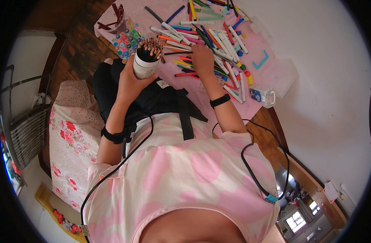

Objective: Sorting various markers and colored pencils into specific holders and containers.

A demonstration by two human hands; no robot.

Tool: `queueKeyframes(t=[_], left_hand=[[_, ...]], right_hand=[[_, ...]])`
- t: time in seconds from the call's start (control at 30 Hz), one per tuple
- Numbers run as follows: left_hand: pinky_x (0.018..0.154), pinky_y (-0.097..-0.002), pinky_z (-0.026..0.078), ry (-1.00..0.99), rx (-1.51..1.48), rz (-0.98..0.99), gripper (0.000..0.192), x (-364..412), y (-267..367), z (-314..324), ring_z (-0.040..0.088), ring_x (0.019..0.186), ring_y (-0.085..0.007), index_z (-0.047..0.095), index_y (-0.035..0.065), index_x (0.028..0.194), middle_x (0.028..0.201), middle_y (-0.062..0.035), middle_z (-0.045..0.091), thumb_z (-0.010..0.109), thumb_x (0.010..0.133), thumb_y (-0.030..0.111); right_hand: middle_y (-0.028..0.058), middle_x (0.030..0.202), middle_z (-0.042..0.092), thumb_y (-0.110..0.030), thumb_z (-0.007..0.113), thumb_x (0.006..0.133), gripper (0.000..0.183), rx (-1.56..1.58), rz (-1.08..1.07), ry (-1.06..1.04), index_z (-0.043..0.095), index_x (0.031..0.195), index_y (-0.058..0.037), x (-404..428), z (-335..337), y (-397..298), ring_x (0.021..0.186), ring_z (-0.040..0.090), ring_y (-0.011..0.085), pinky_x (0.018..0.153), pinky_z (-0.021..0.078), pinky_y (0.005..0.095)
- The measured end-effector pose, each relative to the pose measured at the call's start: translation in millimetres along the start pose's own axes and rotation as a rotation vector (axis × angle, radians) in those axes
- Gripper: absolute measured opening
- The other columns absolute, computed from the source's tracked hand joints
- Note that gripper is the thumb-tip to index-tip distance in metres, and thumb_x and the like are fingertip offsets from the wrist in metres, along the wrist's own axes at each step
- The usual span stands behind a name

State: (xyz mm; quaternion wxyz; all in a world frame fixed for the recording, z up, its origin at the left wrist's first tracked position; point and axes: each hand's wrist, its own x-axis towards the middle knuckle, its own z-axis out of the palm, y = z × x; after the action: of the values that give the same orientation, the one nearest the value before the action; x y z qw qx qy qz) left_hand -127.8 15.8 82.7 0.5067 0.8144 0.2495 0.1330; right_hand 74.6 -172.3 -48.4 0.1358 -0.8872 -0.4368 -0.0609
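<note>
My left hand (132, 82) is wrapped around a white cylindrical container (144, 69) above my lap. Many colored pencils (150, 50) stand in it, points up. On the table, my right hand (203, 60) reaches into a loose heap of pens and markers, fingers bent downward. White-barreled markers (229, 45) lie across one another just beyond it. A dark pencil (177, 53) and several slim colored pens (185, 65) lie by its fingers. Whether those fingertips grip anything is hidden from this angle.
Upright markers with colored caps (126, 42) stand in a block at the table's left. Behind them is a clear cup (117, 22) with brown sticks. On the right are a clear plastic case (262, 96), a turquoise angled piece (260, 60) and small colored blocks (247, 73). A black cable (121, 161) crosses my shirt.
</note>
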Motion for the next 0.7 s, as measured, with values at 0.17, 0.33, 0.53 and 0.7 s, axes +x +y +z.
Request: queueKeyframes(t=[0.17, 0.33, 0.53, 0.7], left_hand=[[0.093, -0.0368, 0.053, -0.005, 0.001, -0.019, 0.072, -1, -4, 2, 0.069, 0.106, -0.0251, 0.055, 0.0017, 0.131, 0.115, -0.0155, 0.070, 0.092, 0.071, 0.018], [0.094, -0.0369, 0.053, -0.020, -0.015, -0.025, 0.073, -2, -2, 3, 0.069, 0.107, -0.0257, 0.055, 0.0014, 0.131, 0.116, -0.0159, 0.070, 0.091, 0.071, 0.018], [0.095, -0.0376, 0.052, -0.032, 0.005, -0.028, 0.077, -2, -6, 1, 0.068, 0.110, -0.0255, 0.054, 0.0018, 0.135, 0.118, -0.0159, 0.070, 0.092, 0.071, 0.020], [0.095, -0.0374, 0.052, -0.069, 0.007, -0.041, 0.079, -2, -7, 5, 0.068, 0.111, -0.0244, 0.052, 0.0020, 0.138, 0.120, -0.0153, 0.070, 0.092, 0.072, 0.021]], right_hand=[[0.0075, 0.089, 0.065, -0.013, 0.067, 0.085, 0.022, -0.010, -0.113, -0.089, 0.063, 0.106, -0.0072, 0, 2, 3, 0.092, 0.064, 0.0262, 0.081, 0.0462, 0.0405], [0.0078, 0.083, 0.066, -0.013, 0.066, 0.087, 0.014, 0.078, -0.124, -0.147, 0.065, 0.100, -0.0071, -8, -3, 6, 0.088, 0.065, 0.0282, 0.081, 0.0463, 0.0413], [0.0116, 0.087, 0.065, -0.012, 0.066, 0.088, 0.007, 0.177, 0.049, -0.127, 0.067, 0.093, -0.0070, -12, -29, 24, 0.093, 0.064, 0.0330, 0.075, 0.0498, 0.0447], [0.0122, 0.097, 0.063, -0.002, 0.061, 0.091, 0.021, 0.262, 0.148, 0.204, 0.071, 0.106, -0.0113, -12, -74, 27, 0.093, 0.063, 0.0324, 0.078, 0.0513, 0.0433]])
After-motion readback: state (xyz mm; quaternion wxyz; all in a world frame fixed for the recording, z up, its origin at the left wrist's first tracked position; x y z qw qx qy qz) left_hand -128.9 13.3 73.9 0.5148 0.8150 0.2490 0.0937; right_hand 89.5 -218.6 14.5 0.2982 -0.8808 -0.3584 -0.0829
